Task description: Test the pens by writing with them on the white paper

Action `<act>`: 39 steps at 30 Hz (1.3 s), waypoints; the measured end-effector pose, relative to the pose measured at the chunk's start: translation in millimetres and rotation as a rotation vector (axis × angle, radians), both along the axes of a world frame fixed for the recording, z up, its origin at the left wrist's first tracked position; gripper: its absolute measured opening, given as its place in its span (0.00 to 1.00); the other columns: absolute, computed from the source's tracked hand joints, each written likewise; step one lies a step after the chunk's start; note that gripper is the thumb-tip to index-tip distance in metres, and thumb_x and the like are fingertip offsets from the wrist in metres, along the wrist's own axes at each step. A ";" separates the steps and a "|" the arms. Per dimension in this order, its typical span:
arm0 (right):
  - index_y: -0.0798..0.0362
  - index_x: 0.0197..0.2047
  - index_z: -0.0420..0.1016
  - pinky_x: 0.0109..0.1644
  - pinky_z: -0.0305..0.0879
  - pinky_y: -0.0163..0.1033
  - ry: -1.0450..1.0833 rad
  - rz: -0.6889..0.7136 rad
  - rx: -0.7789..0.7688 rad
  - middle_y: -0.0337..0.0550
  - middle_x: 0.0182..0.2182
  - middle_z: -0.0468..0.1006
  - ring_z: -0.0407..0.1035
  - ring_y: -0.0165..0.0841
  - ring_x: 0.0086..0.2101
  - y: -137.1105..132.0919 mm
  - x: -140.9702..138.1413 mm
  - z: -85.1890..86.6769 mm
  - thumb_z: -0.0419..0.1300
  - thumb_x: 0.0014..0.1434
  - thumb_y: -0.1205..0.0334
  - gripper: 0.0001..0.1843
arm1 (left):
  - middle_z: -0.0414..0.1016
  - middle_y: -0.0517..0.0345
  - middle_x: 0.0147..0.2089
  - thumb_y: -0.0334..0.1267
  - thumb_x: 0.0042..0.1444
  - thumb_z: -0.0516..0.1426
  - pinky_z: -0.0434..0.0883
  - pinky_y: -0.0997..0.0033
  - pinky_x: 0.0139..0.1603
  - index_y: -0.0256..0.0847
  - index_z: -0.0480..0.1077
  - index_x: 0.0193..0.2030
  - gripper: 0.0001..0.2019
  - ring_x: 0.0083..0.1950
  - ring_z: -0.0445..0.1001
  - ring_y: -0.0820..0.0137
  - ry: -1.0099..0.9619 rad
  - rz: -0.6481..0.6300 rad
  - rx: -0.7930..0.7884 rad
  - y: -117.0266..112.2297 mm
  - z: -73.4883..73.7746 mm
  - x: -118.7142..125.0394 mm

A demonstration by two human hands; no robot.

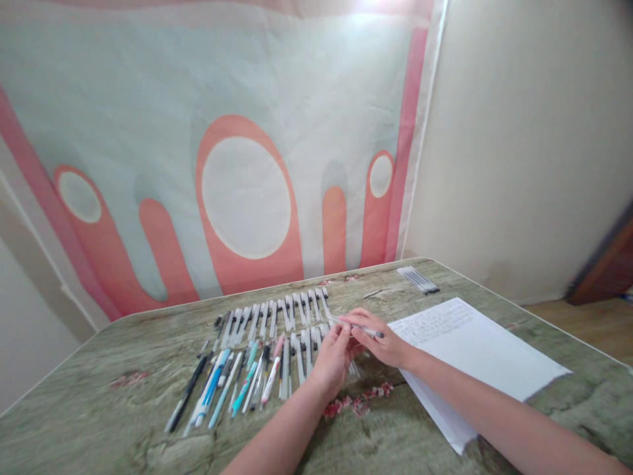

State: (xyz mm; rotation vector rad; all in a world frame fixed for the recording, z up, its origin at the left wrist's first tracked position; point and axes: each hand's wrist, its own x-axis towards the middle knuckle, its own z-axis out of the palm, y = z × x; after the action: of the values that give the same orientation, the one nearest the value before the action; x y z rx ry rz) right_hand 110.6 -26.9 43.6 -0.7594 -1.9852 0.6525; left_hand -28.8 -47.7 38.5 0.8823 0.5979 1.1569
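Observation:
My left hand [332, 359] and my right hand [380, 340] meet over the table, fingers closed around a slim whitish pen [368, 329]. Its dark end points to the right, and its pale end shows at the upper left. My fingers cover the middle of it. Just behind my hands runs a row of clear capped pens [271, 318]. A second, nearer row of clear pens [299, 356] is partly hidden by my left hand. Left of that lie several coloured pens [242, 389], blue, mint, pink and black.
A sheet of paper with handwriting [475, 343] lies to the right, partly under my right forearm. Farther back is a bundle of slim pale sticks with dark ends [418, 280]. The wood-patterned table [89, 402] stands against a wall with a printed hanging [306, 99].

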 end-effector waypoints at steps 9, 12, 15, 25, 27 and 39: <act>0.55 0.39 0.71 0.32 0.64 0.35 0.252 -0.314 -0.222 0.42 0.28 0.73 0.67 0.31 0.29 22.9 23.0 14.7 0.51 0.56 0.50 0.18 | 0.66 0.49 0.54 0.43 0.53 0.51 0.53 0.59 0.54 0.45 0.63 0.54 0.20 0.53 0.61 0.56 0.920 -0.217 0.989 -50.2 17.5 10.5; 0.55 0.33 0.69 0.26 0.59 0.32 0.228 -0.375 -0.196 0.37 0.22 0.68 0.61 0.27 0.22 23.0 28.0 25.3 0.56 0.52 0.51 0.15 | 0.65 0.49 0.55 0.46 0.54 0.50 0.55 0.59 0.50 0.46 0.60 0.57 0.23 0.49 0.63 0.56 1.010 -0.232 1.094 -51.8 13.7 12.9; 0.54 0.31 0.65 0.21 0.54 0.30 0.319 -0.406 -0.215 0.32 0.17 0.62 0.56 0.24 0.18 20.2 29.6 35.4 0.56 0.52 0.52 0.13 | 0.66 0.48 0.54 0.48 0.54 0.49 0.56 0.60 0.49 0.45 0.63 0.55 0.22 0.46 0.66 0.57 1.018 -0.237 1.070 -47.8 9.2 11.8; 0.54 0.31 0.64 0.27 0.60 0.33 0.213 -0.342 -0.537 0.37 0.23 0.72 0.64 0.27 0.23 -10.1 61.5 -2.3 0.54 0.52 0.55 0.10 | 0.61 0.52 0.58 0.53 0.56 0.41 0.56 0.60 0.51 0.42 0.58 0.57 0.26 0.47 0.62 0.61 1.347 -0.291 1.153 -46.7 8.7 13.0; 0.53 0.29 0.63 0.28 0.60 0.34 0.147 -0.389 -0.534 0.36 0.22 0.72 0.64 0.27 0.23 -18.7 74.0 -18.2 0.55 0.51 0.56 0.09 | 0.60 0.54 0.58 0.53 0.57 0.39 0.57 0.61 0.51 0.42 0.56 0.58 0.27 0.47 0.62 0.63 1.465 -0.309 1.198 -46.4 9.6 14.0; 0.51 0.23 0.61 0.27 0.55 0.34 0.012 -0.580 -0.343 0.33 0.17 0.64 0.60 0.28 0.21 -27.2 99.4 -44.5 0.50 0.53 0.59 0.09 | 0.57 0.58 0.60 0.52 0.58 0.38 0.57 0.62 0.51 0.44 0.55 0.58 0.25 0.48 0.60 0.63 1.550 -0.303 1.258 -44.6 8.0 16.5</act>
State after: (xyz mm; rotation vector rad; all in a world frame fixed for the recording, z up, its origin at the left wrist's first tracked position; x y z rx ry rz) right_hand 210.0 -54.1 -0.9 -1.4604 -1.5389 0.6401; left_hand -12.3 -92.3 46.5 2.8995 0.8402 0.2158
